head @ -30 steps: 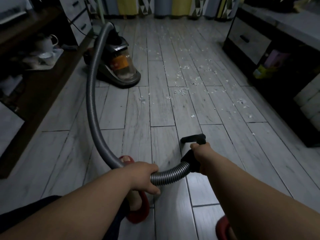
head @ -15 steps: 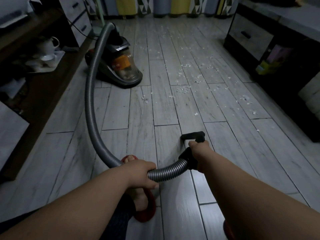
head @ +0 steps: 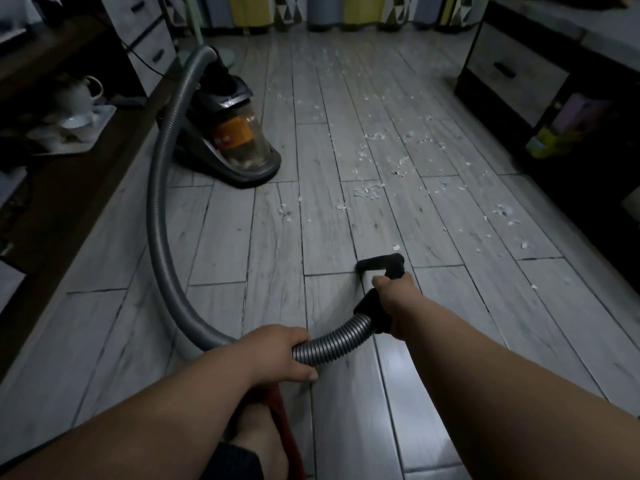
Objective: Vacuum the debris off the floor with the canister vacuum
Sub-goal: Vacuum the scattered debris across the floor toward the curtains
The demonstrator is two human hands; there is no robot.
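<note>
**Down on the grey plank floor: nozzle closing in on the mess**

Down at floor level, the black nozzle (head: 381, 263) sits flat on the floor (head: 277, 237) with one lone white scrap just ahead of it. Half a second ago that scrap was clearly further off, so the nozzle has crept up on it.

The main debris (head: 370, 192) is further up the boards. It's white flakes scattered toward the curtains (head: 242, 8) and off to the right, none of it under the nozzle yet.

The right hand (head: 394, 299) is wrapped round the black handle (head: 367, 308) right behind the nozzle, same grip as before. The left hand (head: 277, 351) is curled round the ribbed grey hose (head: 159, 202) just behind the handle, thumb on the near side. It hasn't slid along the hose at all.

From there the hose loops left and up to the canister vacuum (head: 235, 133). That's parked by the dark table (head: 69, 209) in the same spot as earlier, with pale bits showing in its clear bin. A white teapot (head: 81, 93) sits on that table.

One thing that did change is the foot in the red slipper (head: 282, 407). It's now tucked under the left forearm, whereas its toe was poking out ahead of the left hand a moment ago.

A dark cabinet (head: 512, 71) with a drawer runs along the right side.
</note>
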